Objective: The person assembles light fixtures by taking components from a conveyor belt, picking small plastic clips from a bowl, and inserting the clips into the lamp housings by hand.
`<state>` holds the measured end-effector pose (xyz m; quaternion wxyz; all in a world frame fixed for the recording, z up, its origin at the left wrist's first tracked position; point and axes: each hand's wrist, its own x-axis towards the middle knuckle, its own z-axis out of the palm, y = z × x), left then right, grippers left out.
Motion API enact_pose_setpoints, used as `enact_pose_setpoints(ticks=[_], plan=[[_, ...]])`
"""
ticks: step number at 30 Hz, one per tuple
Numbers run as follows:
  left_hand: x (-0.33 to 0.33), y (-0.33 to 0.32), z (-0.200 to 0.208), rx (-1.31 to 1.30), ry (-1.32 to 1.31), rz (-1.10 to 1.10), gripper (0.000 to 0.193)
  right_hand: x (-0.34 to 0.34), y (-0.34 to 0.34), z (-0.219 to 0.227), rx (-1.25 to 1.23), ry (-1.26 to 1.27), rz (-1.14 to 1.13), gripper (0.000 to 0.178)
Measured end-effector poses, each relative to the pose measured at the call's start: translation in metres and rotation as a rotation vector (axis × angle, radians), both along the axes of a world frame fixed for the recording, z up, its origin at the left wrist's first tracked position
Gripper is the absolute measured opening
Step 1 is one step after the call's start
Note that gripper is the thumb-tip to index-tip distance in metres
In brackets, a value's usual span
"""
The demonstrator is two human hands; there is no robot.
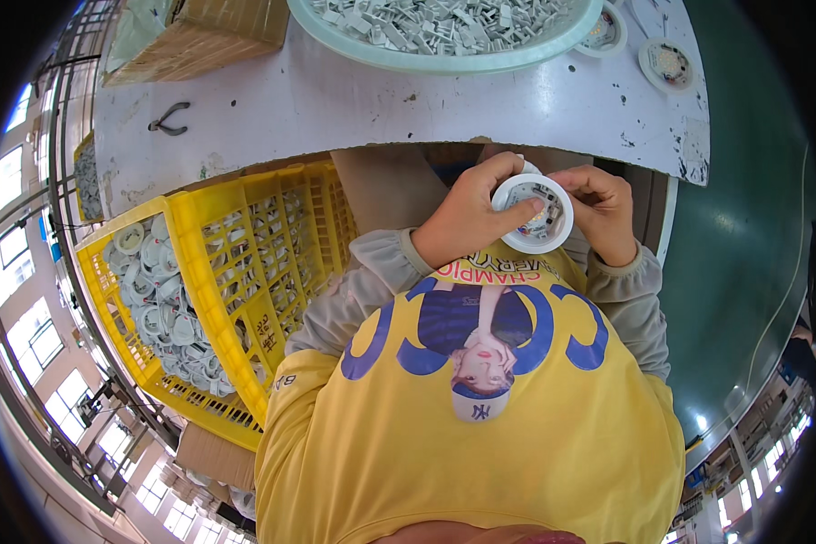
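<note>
A round white LED light housing (pixel 551 220) is held in front of my chest, just off the table's near edge. Small electronic parts and a yellowish centre show inside its ring. My left hand (pixel 462 218) grips it from the left, with the thumb laid across the open face. At the upper right rim, my right hand (pixel 607 214) has its thumb and fingers pinched together. Whatever is between those fingertips is too small to tell. A small white piece (pixel 529 167) sticks out above the housing by my left fingers.
A pale bowl (pixel 444 65) full of small white parts stands on the white table (pixel 335 113). Similar round lights (pixel 668 65) lie at its right, diagonal pliers (pixel 169 119) at the left. A cardboard box (pixel 208 41) sits far left. A yellow crate (pixel 210 299) of white housings stands beside me.
</note>
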<state>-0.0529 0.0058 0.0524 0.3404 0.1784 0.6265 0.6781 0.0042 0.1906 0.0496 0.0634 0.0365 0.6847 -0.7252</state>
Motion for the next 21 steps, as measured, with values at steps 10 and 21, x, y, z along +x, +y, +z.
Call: enact_pose_setpoints(ticks=[10, 21], plan=[[0.002, -0.001, 0.001, 0.012, -0.028, -0.025, 0.027, -0.001, -0.001, 0.009, 0.112, 0.003, 0.054, 0.014], [0.006, -0.001, 0.0, -0.043, 0.02, -0.117, 0.027, -0.001, 0.014, 0.019, -0.015, -0.052, 0.222, 0.018]])
